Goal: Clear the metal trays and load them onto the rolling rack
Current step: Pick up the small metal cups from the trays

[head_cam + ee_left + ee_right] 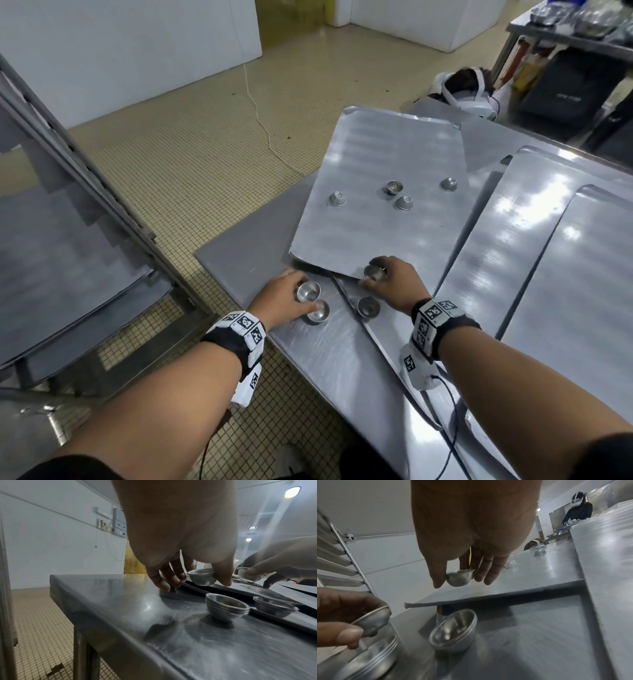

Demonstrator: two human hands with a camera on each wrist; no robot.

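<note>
On the steel table (239,260), head view: the clearing step is in hand, with the left hand (281,291) pinching one small metal cup (308,291) just above a stack of cups (318,311), and the right hand (394,277) curled round another cup (373,273) at the near edge of the angled tray (376,171). Four cups remain further up that tray; a second stack (368,306) sits on the lower tray (387,342). At least four trays in all, and the rolling rack (85,212) stands at left. Left wrist view: thumb and fingers (173,580) clamp the cup (202,578) over a stack of three or so (226,608). Right wrist view: fingers (488,572) grip the cup (459,578). Next, probably: nest both cups, then fetch the four.
</note>
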